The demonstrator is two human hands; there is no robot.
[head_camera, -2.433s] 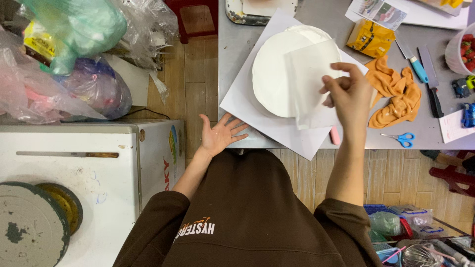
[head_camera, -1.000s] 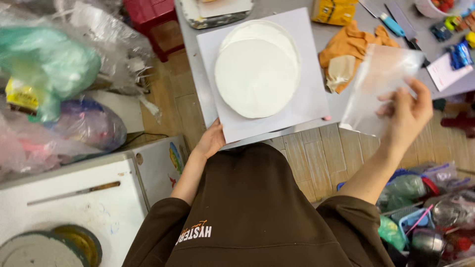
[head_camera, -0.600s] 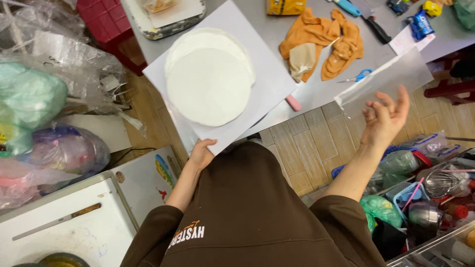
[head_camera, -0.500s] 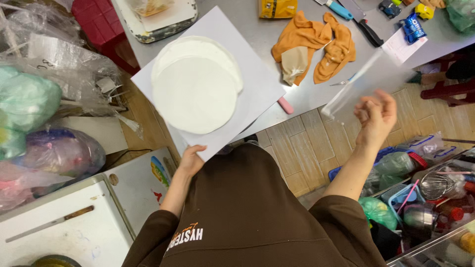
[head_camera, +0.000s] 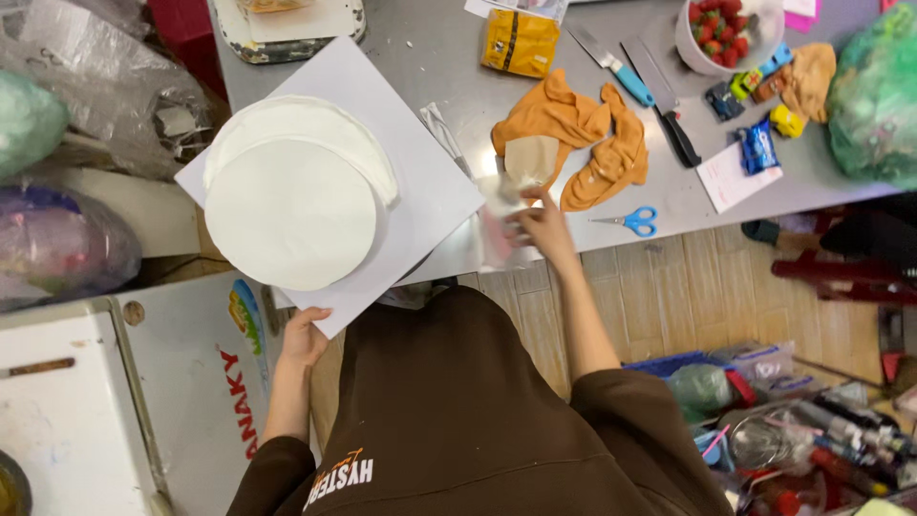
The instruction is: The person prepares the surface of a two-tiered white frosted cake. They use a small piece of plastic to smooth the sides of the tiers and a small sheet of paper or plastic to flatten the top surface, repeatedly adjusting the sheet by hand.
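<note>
Where the right hand [head_camera: 544, 222] closes its fingers on a clear plastic sheet [head_camera: 499, 222] at the near edge of the steel table [head_camera: 449, 72], the film blurs and droops, so it looks light, limp and slippery, best pinched at a corner. The left hand [head_camera: 304, 336] is curled around the near corner of the white square board [head_camera: 420, 182], which carries a smooth white round cake [head_camera: 291, 212]; that looks heavy and fragile, better supported from beneath the stiff board. Beyond lie an orange cloth [head_camera: 583, 139] and blue-handled scissors [head_camera: 630, 222].
</note>
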